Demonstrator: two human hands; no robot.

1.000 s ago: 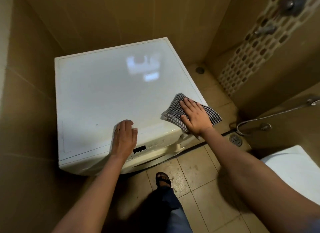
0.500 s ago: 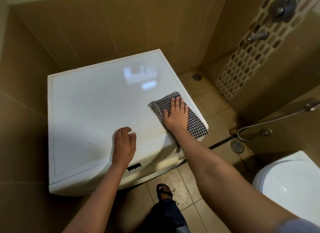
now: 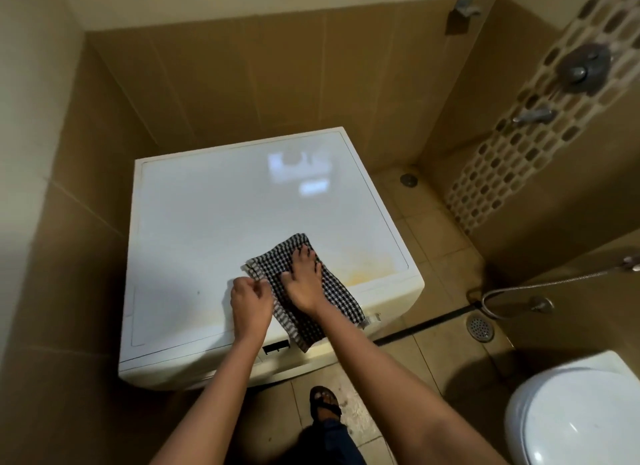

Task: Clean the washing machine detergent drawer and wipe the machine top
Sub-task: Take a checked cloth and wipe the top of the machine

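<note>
Wiping the washing machine top (image 3: 214,222), we are pressing the checked cloth (image 3: 301,329) near its front edge under our right hand (image 3: 304,281), fingers spread. Our left hand (image 3: 251,302) is curling at the cloth's edge; whether it is pinching, we cannot tell. The yellowish stain (image 3: 367,267) to the right is likely needing the next pass.

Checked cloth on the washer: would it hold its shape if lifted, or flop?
Probably floppy: the checked cloth bends over the front edge and hangs down. It looks thin, so likely light, and it should slide easily on the glossy machine top under the flat right hand.

Tiled home bathroom: toilet (image 3: 571,416), shower valve (image 3: 583,68)
</note>
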